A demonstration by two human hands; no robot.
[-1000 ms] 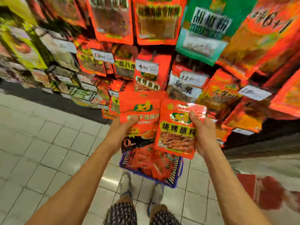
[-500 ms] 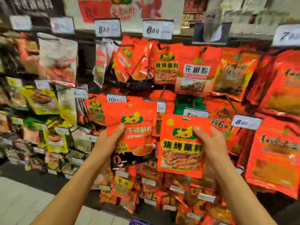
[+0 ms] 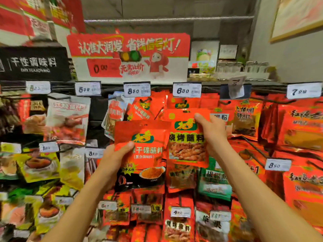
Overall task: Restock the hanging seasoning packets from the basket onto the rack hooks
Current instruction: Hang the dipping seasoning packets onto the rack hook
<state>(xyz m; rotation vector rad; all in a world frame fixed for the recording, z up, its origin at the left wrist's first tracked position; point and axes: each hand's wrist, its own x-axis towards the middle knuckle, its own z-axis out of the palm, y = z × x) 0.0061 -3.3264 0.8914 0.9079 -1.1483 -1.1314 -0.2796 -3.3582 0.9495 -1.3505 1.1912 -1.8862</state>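
- Hands up in front of the rack [image 3: 174, 84], both loaded, and that's what I've got on the head view right now.
- Left hand [image 3: 113, 159] has its grip closed on an orange-red dipping-powder packet [image 3: 141, 154], thumb across the front near the left edge, fingers hidden behind it.
- That packet stands upright, black band along the bottom with a bowl of orange powder printed on it.
- Right hand [image 3: 212, 133] has its grip closed on a barbecue seasoning packet [image 3: 187, 137], thumb pressed on the front near the top right, the other fingers behind.
- This one sits higher than the left packet and just beside it; their inner edges overlap, with the left packet in front.
- Top of the right packet reaches up to the hanging packets under the 6.50 price tag [image 3: 187, 89], which carry the same green logo.
- I can't tell whether its hang hole is touching a hook; that spot is too smeared.
- Left of that tag is the 8.60 price tag [image 3: 137, 89], with tilted packets of the same orange-red kind hanging below it.
- Above the rack, a red and white promo sign [image 3: 128, 56] with a traffic-light drawing.
- More red packets fill the hooks on the right, yellow and green ones on the left.
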